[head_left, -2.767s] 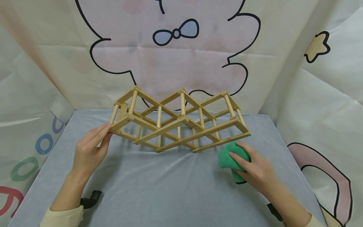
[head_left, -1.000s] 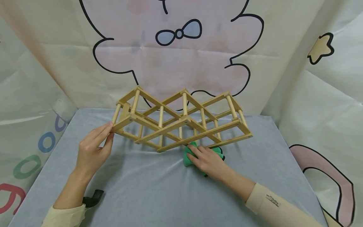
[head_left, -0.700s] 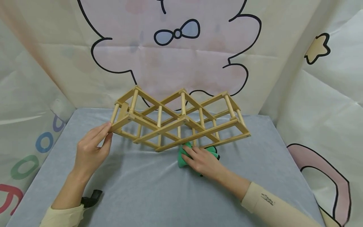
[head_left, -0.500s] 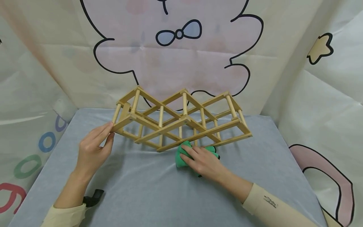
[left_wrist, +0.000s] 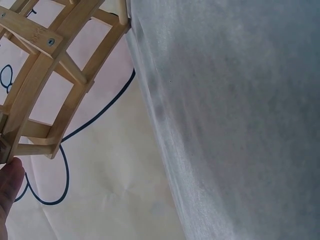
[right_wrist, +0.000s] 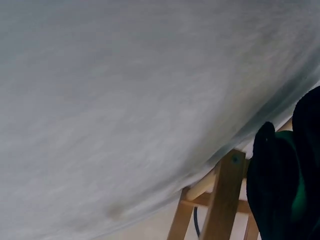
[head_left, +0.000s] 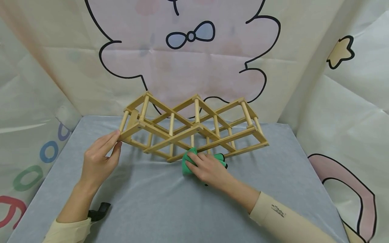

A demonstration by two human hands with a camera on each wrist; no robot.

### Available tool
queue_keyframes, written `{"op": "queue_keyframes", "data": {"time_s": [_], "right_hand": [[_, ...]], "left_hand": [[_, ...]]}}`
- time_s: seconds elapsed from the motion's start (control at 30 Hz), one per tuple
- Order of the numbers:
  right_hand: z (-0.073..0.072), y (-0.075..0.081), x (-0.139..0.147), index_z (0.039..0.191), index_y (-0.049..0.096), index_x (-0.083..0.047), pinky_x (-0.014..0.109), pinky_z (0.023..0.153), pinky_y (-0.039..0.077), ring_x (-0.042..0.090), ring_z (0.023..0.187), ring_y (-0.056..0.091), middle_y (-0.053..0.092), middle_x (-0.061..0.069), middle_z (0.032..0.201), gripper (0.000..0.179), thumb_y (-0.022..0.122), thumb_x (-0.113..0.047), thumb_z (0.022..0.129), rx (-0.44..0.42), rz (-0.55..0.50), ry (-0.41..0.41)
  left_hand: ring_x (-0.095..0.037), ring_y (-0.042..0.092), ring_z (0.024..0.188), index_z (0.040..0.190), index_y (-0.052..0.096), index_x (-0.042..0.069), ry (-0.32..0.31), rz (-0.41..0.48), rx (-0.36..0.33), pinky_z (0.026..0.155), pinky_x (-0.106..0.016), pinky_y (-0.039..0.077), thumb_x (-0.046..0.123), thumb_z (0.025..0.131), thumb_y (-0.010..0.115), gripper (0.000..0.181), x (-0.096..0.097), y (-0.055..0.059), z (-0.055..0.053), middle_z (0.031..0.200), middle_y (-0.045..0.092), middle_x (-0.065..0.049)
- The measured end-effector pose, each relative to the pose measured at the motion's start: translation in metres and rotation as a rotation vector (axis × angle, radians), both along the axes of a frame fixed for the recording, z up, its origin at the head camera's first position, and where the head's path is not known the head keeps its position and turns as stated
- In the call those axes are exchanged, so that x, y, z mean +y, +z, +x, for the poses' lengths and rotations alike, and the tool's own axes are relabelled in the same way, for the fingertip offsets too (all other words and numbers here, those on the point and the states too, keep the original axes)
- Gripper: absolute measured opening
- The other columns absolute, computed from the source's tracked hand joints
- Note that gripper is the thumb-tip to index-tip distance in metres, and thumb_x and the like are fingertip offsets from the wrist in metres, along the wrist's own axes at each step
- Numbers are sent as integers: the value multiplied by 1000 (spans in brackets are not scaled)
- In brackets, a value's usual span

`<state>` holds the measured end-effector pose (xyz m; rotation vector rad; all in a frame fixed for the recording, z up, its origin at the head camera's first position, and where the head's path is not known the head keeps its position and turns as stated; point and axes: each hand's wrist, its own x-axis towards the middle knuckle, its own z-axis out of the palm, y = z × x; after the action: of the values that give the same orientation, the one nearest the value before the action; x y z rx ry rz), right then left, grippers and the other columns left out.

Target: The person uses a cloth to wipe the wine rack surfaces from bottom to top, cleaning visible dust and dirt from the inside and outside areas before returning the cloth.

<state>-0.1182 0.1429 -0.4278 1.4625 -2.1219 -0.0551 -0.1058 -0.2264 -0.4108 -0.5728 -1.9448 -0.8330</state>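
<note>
A folding wooden wine rack (head_left: 197,128), made of crossed slats and round dowels, spans the middle of the table in the head view. My left hand (head_left: 98,163) pinches its left end corner between thumb and fingers. In the left wrist view, a fingertip (left_wrist: 11,185) sits at the corner of the rack (left_wrist: 30,92). My right hand (head_left: 211,170) grips a bunched green cloth (head_left: 186,166) with black edging, against the rack's lower front slat. The right wrist view shows the cloth (right_wrist: 272,185) dark, beside the rack's slats (right_wrist: 225,195). The fingertips wrapped into the cloth are partly hidden.
A blue-grey cloth covers the table (head_left: 170,209). Behind it hangs a printed fabric backdrop (head_left: 188,64), with more fabric walls at left (head_left: 33,111) and right (head_left: 343,111). A black strap piece (head_left: 100,212) sticks out at the left wrist.
My right hand has carried the green cloth leftward from the rack's right end, along the lower front slat to about its middle. My left hand and the rack have stayed in place.
</note>
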Motion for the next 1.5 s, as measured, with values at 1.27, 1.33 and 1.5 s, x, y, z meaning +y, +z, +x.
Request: {"op": "queue_keyframes", "data": {"time_s": [1.27,1.33,1.5], "right_hand": [[-5,-9,-89,107,76,-16,20,55,47,15,84,57,63,5,118,14,64,-10,106,-19,166,-102],[-5,-7,-93,109,77,-16,20,55,47,16,84,58,63,6,123,16,63,-9,106,-14,146,-100],[-3,-1,-103,118,77,-17,20,52,43,14,80,55,63,7,129,20,61,-10,107,19,127,-84]], "left_hand": [[-48,71,94,119,74,-11,12,-23,3,106,-12,44,-29,76,72,47,0,1,1,114,74,-26],[-48,71,94,119,74,-11,14,-25,3,106,-12,44,-28,76,72,47,1,1,1,114,74,-26],[-48,71,94,119,74,-10,13,-24,2,107,-13,45,-28,76,72,47,1,1,1,114,74,-26]]}}
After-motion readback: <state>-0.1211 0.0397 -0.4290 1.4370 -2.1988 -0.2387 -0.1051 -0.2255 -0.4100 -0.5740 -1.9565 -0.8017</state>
